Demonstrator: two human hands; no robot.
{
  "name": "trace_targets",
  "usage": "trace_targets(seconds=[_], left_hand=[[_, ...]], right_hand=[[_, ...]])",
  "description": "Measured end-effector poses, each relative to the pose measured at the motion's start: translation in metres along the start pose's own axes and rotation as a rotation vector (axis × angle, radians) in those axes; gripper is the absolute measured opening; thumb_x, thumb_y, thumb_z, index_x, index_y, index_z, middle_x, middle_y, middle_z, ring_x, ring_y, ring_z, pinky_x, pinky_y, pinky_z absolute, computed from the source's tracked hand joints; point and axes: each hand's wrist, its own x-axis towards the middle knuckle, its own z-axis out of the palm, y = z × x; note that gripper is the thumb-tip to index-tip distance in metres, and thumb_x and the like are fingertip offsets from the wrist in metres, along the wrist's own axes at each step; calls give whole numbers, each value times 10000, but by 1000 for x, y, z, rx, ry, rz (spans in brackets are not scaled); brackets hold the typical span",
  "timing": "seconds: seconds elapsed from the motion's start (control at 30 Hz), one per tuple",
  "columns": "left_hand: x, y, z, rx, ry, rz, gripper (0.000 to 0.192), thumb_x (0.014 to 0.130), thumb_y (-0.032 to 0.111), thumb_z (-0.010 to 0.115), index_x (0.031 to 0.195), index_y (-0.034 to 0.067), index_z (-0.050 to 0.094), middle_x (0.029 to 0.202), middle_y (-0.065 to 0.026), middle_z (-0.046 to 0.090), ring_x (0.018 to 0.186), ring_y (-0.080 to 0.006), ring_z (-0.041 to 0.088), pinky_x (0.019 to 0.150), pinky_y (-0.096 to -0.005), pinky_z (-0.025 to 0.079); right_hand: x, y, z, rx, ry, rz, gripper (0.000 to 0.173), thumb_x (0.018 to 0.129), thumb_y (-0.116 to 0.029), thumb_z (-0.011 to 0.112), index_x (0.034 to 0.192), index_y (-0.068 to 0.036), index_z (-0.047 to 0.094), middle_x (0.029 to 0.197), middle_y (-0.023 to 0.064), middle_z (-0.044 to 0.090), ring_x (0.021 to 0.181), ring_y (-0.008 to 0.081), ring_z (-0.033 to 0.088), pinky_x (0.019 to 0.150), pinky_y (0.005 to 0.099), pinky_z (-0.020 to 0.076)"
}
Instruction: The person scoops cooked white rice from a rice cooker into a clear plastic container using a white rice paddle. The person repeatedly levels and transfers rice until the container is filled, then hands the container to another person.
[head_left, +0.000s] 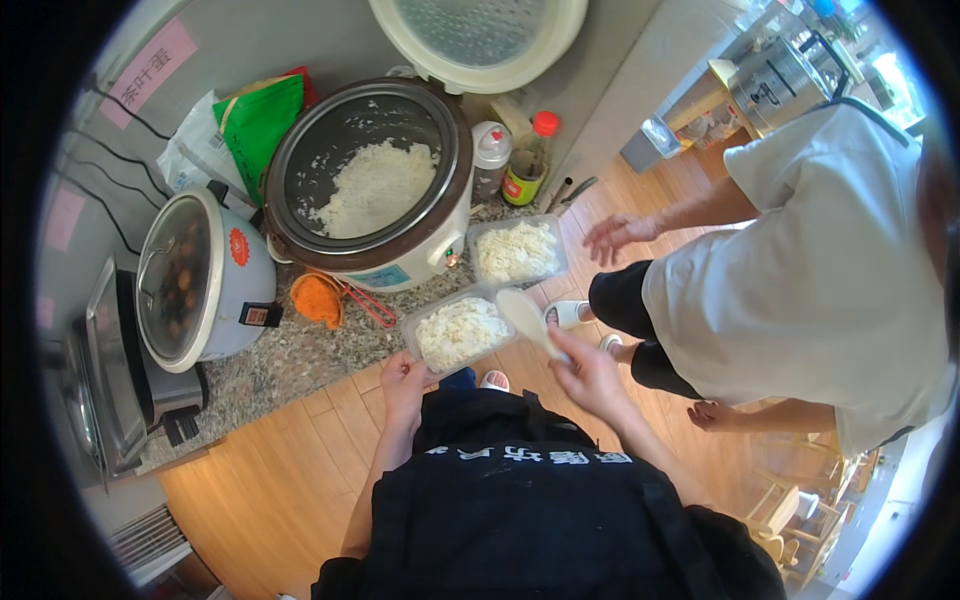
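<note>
My left hand (403, 381) grips the near left corner of a clear plastic container (441, 369) filled with white rice (462, 331). In my right hand (594, 373) is a pale rice paddle (525, 316), its blade by the right rim of that container; whether they touch I cannot tell. A second clear container (557, 222), also full of rice, stands on the counter just beyond. Behind them a large rice cooker (409, 277) has its lid (517, 71) raised, and a mound of rice (379, 187) lies in its dark inner pot (300, 169).
A glass-lidded slow cooker (244, 300) stands left on the granite counter (330, 367), near an orange cloth (316, 298). A red-capped bottle (529, 165) and a shaker jar (491, 154) sit behind the containers. Another person (795, 277) stands close on the right, one hand (621, 236) extended towards the counter.
</note>
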Motion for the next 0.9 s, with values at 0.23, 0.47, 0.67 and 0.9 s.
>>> trace_targets(seconds=[0.23, 0.47, 0.67, 0.9], left_hand=[[5, 1, 30, 166, -110, 38, 140, 852, 14, 543, 759, 78, 461, 724, -19, 520, 655, -115, 572, 660, -319, 582], [2, 3, 61, 25, -95, 54, 158, 835, -11, 536, 735, 84, 459, 681, 9, 495, 616, -74, 542, 575, -256, 517], [20, -8, 67, 79, -99, 150, 188, 804, -14, 549, 690, 99, 450, 646, 44, 439, 563, -39, 429, 494, -209, 364], [20, 23, 96, 102, -203, 189, 221, 789, -20, 556, 653, 103, 432, 641, 56, 392, 567, -32, 388, 496, -206, 302]], right_hand=[[-2, 2, 29, -108, 47, -251, 467, 783, -76, 604, 1246, -131, 592, 839, 123, 644, 738, 326, 617, 649, 432, 483], [-8, 15, 15, -168, 231, -97, 454, 791, -48, 594, 1245, -35, 569, 976, 202, 664, 862, 349, 642, 732, 436, 505], [-9, -2, -2, -231, 253, -332, 462, 747, -45, 617, 1209, -49, 602, 1062, 187, 657, 963, 322, 641, 825, 404, 505], [-16, -11, -5, -228, 354, -125, 465, 739, -39, 617, 1202, -78, 616, 1084, 189, 658, 976, 345, 632, 835, 419, 506]])
